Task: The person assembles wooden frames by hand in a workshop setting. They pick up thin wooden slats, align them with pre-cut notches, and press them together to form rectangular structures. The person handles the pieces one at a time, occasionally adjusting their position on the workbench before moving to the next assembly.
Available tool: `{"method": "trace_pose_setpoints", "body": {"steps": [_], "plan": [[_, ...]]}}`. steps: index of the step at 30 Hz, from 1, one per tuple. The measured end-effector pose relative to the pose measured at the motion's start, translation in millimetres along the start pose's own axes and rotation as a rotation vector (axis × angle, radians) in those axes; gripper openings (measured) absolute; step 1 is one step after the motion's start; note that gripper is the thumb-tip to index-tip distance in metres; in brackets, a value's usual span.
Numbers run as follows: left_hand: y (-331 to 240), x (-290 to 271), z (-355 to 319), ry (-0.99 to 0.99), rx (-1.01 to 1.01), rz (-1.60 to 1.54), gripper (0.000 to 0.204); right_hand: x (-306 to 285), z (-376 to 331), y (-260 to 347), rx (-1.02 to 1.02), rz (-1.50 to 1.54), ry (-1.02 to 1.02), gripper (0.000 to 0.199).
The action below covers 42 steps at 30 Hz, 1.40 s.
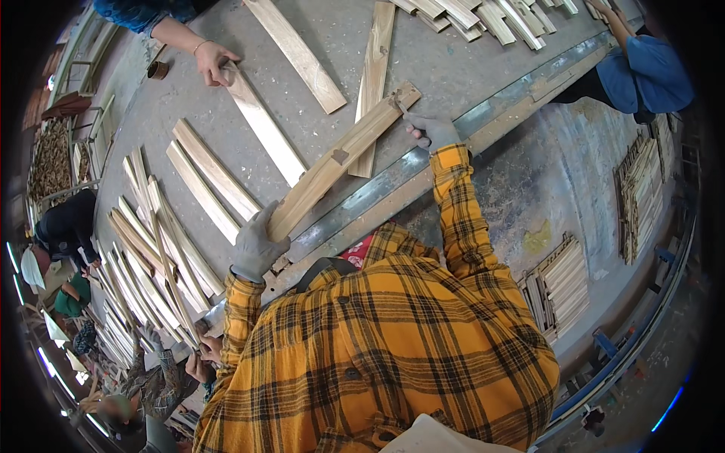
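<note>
A wooden board (355, 143) lies slantwise in front of me, with brown patches at its middle and far end. My left hand (259, 243), in a grey glove, is closed on the board's near-left end. Also gloved in grey, my right hand (432, 133) pinches a small thin tool (402, 108) that looks like a filling knife. Its tip is at the brown patch on the board's far-right end. Beneath the board, a second plank (375, 57) sticks out on both sides.
Across the table (317, 30), a person's bare hand (216, 63) holds a pale plank (264, 124). More planks (162, 226) lie to the left and a pile (491, 19) far right. A metal-edged beam (385, 181) borders my side. Another person (642, 72) stands at right; others work at left.
</note>
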<state>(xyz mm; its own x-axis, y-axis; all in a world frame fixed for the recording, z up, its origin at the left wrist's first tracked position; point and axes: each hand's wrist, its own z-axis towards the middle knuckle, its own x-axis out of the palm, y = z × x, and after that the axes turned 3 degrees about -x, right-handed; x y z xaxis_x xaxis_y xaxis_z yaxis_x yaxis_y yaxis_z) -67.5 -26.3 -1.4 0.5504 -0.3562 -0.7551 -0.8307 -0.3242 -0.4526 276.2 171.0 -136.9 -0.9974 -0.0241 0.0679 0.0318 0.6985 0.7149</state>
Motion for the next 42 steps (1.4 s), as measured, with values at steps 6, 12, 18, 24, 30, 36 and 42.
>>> {"method": "trace_pose_setpoints", "body": {"steps": [6,12,18,24,30,36,42], "plan": [[4.8,5.3,2.6,-0.064,0.059,0.032,0.069,10.0,-15.7,8.6,-0.478,-0.693,-0.397,0.023],[0.6,2.9,5.4,-0.106,0.075,0.104,0.069,32.2,-15.7,16.6,-0.512,-1.172,-0.54,0.022],[0.9,1.5,7.8,-0.13,0.111,0.072,0.067,27.6,-25.3,1.6,-0.519,-1.078,-0.581,0.023],[-4.8,-0.9,11.6,-0.086,0.077,0.056,0.067,34.7,-13.9,2.1,-0.506,-1.083,-0.625,0.023],[-8.4,-4.7,14.9,-0.015,0.036,0.014,0.068,30.6,-20.2,-0.8,-0.5,-1.02,-0.643,0.023],[-8.5,-6.0,18.9,-0.027,0.094,0.027,0.068,36.3,-23.6,0.2,-0.465,-1.062,-0.631,0.025],[-12.6,-8.3,18.4,-0.005,0.065,0.033,0.067,33.8,-19.0,-0.1,-0.494,-1.082,-0.706,0.027]]}}
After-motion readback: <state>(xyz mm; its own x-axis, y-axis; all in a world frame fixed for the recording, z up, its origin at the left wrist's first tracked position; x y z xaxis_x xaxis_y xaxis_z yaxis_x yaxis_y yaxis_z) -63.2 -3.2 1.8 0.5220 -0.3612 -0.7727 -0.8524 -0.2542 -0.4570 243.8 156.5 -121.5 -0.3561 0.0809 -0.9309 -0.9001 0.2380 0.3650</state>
